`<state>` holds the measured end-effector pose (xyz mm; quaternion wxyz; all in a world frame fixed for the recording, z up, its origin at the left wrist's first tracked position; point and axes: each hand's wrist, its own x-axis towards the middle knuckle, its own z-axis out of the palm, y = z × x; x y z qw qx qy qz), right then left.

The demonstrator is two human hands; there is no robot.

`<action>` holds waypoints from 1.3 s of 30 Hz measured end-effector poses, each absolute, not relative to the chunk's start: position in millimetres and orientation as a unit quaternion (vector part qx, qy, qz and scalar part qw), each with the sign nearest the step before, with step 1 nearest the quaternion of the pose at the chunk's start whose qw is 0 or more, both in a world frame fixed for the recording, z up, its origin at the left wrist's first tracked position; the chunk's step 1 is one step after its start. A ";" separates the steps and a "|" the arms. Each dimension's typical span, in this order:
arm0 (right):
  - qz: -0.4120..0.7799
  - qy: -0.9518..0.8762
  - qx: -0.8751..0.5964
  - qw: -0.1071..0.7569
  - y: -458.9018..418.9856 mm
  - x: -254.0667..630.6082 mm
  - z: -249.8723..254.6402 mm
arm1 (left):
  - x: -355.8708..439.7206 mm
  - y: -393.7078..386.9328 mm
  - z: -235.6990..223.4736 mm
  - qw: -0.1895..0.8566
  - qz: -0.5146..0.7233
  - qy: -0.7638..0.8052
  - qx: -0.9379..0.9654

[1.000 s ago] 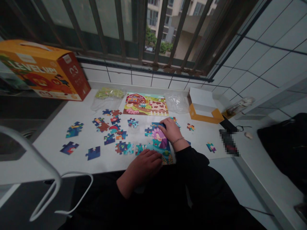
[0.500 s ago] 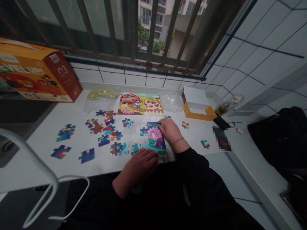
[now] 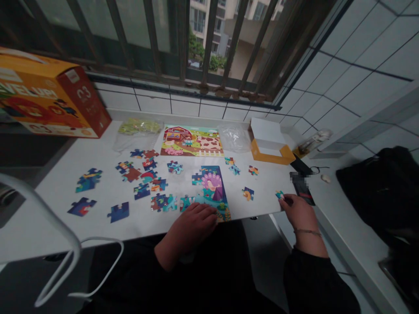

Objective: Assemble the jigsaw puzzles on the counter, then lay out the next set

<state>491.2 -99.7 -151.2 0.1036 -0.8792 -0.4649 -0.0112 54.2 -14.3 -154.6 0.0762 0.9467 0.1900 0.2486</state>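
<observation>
So the right hand [image 3: 296, 212] is reaching out near the worktop's [image 3: 137, 226] right edge, and its grip is pinched together on a small puzzle piece [image 3: 279, 195], with a thin bracelet [image 3: 307, 232] showing on the wrist. Just beside that hand is a dark object [image 3: 301, 187], but it's blurred out, so I can't say what it is. The left hand [image 3: 191, 228] is lying over the bottom edge of a half-built peacock puzzle [image 3: 212, 185], fingers curled, and I can't tell if that grip is clamped on anything or just resting there. Loose and partly joined pieces [image 3: 147, 183] are sitting all over the left side of the worktop, with a few more [image 3: 234, 165] lying between the peacock puzzle and the right hand. Up by the wall, there's a finished farm puzzle [image 3: 192, 141] lying flat between two clear plastic bags, one of them [image 3: 235, 138] empty-looking and the other [image 3: 139, 133] holding something green. An open orange-and-white box [image 3: 268, 141] is sitting to the right, and a big orange "Level Up" box [image 3: 54, 96] is over on the left. A black bag [image 3: 369, 192] is sitting off to the right, and a white curved tube [image 3: 42, 203] is cutting across the lower left of the view.
</observation>
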 end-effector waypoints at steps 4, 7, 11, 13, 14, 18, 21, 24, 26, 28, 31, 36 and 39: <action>0.004 -0.456 -0.877 0.151 -100.7 491.5 -148.3 | 53.8 -15.3 -155.0 0.075 0.245 0.193 0.947; -0.005 -0.469 -0.856 0.219 -91.2 468.5 -142.3 | 53.5 -16.0 -155.2 0.073 0.243 0.195 0.947; 0.024 -0.584 -0.754 0.299 -68.0 405.0 -134.2 | 53.9 -15.9 -158.1 0.066 0.234 0.198 0.950; 0.041 -0.651 -0.692 0.310 -55.3 368.7 -132.2 | 54.1 -15.7 -160.0 0.060 0.237 0.199 0.949; 0.046 -0.675 -0.667 0.313 -49.5 352.0 -132.3 | 54.3 -15.6 -160.6 0.058 0.239 0.200 0.949; 0.053 -0.720 -0.619 0.309 -32.6 302.8 -140.9 | 54.6 -16.2 -158.7 0.053 0.244 0.197 0.948; 0.044 -0.719 -0.621 0.309 -27.2 285.0 -153.7 | 54.8 -17.0 -156.3 0.052 0.237 0.201 0.949; 0.031 -0.707 -0.630 0.319 -26.1 278.4 -163.8 | 55.1 -17.7 -156.7 0.050 0.233 0.203 0.950; 0.023 -0.697 -0.639 0.324 -26.4 277.3 -166.4 | 55.2 -18.1 -157.9 0.048 0.233 0.204 0.950; 0.016 -0.688 -0.650 0.323 -26.9 277.1 -166.2 | 55.2 -18.3 -158.9 0.046 0.233 0.203 0.950; 0.009 -0.684 -0.659 0.313 -27.3 277.1 -164.9 | 54.9 -18.3 -158.8 0.045 0.241 0.203 0.948; 0.012 -0.686 -0.655 0.315 -27.5 277.7 -167.0 | 54.4 -18.8 -156.7 0.045 0.248 0.202 0.946; 0.021 -0.688 -0.647 0.329 -28.3 278.1 -167.3 | 53.7 -19.8 -157.0 0.039 0.239 0.203 0.949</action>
